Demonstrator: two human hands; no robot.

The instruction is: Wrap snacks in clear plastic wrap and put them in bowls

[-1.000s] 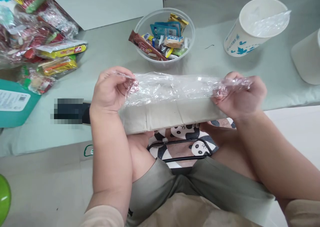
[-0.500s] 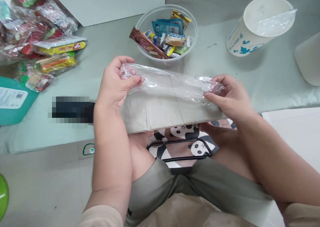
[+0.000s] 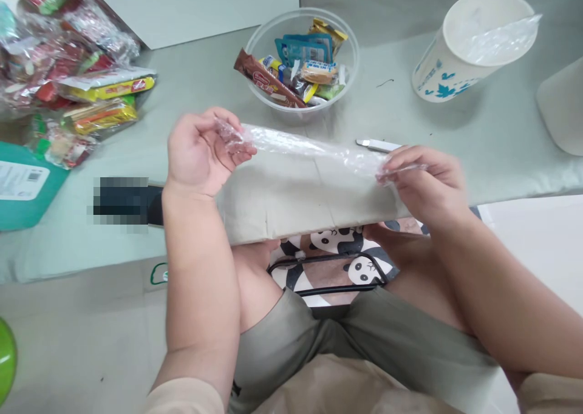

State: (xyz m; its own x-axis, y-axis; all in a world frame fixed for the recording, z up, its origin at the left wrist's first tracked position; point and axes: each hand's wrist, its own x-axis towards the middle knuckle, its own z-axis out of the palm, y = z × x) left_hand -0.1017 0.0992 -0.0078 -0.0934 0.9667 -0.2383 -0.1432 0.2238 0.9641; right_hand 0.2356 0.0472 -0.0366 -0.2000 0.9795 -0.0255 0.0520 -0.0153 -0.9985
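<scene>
A clear, crinkled plastic wrapper is stretched sideways between my hands, gathered into a narrow strip above the table's near edge. My left hand pinches its left end, and my right hand grips the right end. Just behind my right fingers lies a small tool with a pale blade-like tip; the rest of it is hidden by that hand. Beyond the wrapper stands a clear plastic bowl of packaged snacks, with a brown-wrapped bar leaning over its rim.
At the back right, a paper cup with blue leaves holds clear plastic; a second white cup stands beside it. Wrapped snacks are heaped at far left, above a teal package. A dark, partly blurred object lies by my left wrist.
The wrapper has gone from a wide, flat sheet to a narrow, bunched strip. My left hand has shifted slightly left and turned, and more of the blade-like tool shows.
</scene>
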